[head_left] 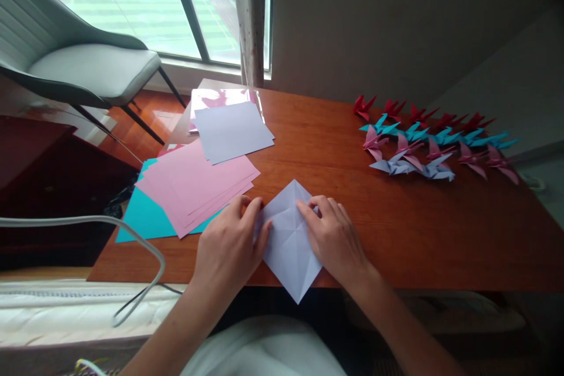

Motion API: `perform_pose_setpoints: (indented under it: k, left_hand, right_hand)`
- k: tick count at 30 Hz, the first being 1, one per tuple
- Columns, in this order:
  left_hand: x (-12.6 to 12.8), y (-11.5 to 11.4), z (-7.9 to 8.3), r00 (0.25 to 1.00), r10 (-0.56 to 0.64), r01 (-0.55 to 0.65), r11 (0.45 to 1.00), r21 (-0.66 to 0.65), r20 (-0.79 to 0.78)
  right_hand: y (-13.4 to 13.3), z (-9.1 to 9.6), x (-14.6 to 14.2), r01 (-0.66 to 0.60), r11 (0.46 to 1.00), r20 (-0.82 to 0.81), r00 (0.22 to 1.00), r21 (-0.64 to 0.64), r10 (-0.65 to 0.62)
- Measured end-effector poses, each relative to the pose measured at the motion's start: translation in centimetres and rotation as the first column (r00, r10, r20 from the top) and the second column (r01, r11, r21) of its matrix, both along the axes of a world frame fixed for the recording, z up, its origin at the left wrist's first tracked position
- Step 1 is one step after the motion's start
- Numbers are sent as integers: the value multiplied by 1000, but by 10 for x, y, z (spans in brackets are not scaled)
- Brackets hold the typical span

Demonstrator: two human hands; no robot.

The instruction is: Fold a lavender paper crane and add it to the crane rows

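A pale lavender paper (289, 235), folded into a diamond with creases, lies at the near edge of the wooden table (352, 200), its lower tip hanging past the edge. My left hand (231, 244) presses on the paper's left side, fingers curled at the fold. My right hand (335, 235) rests on the right side, fingertips pinching the paper near its middle crease.
Stacks of pink (198, 185), teal (143, 217) and lavender (231, 129) sheets lie to the left. Rows of folded paper cranes, red (418, 113), teal (436, 134), pink (440, 153) and lavender (414, 167), sit at the right. A grey chair (83, 64) stands by the window.
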State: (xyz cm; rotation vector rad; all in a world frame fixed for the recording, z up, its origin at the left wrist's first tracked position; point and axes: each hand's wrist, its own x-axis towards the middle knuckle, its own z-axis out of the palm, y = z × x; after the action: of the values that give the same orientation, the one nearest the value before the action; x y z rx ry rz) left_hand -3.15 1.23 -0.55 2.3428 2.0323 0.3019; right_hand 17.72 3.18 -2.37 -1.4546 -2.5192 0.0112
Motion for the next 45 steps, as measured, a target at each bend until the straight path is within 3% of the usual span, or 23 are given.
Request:
perform_pose_setpoints:
  k: [3,8,10,13,16,19,23,26,31,34,39,45]
  left_hand:
    - [-5,2,11,999,50,-50,994,-101,3]
    - [-11,5,14,965,53,-10,986,-166,257]
    - [-9,4,12,913,86,-21,986,-165,399]
    - [-2,1,10,773,155,-39,980,-197,616]
    - [5,1,12,671,190,10,964,-264,717]
    - [7,2,13,733,159,49,957,-286,661]
    - [9,1,10,887,62,19,985,-170,458]
    - [14,-6,8,958,-33,61,994,-89,286]
    - [27,-20,5,972,-180,166,981,98,153]
    - [31,-24,-2,966,-241,232,968,97,90]
    - [29,-24,-11,985,-173,171,981,88,11]
    - [39,-31,-13,968,-251,249,965,84,17]
  right_hand:
    - [-2,2,-3,-31,998,-26,999,-58,29]
    - [-1,7,-6,-21,992,-53,998,-122,15]
    - [0,8,-7,-19,991,-63,998,-135,10]
    - [0,7,-8,0,988,-63,998,-152,-10]
    - [1,8,-9,13,987,-55,998,-160,-22]
    - [2,9,-10,17,986,-56,998,-169,-27]
    - [3,9,-10,15,986,-59,998,-166,-26]
    - [3,8,-10,10,988,-60,998,-155,-20]
    - [4,7,-11,19,988,-56,998,-154,-28]
    - [6,8,-11,22,988,-49,998,-153,-30]
    - [8,12,-13,31,985,-17,999,-168,-34]
    - [14,13,-17,63,982,5,998,-180,-63]
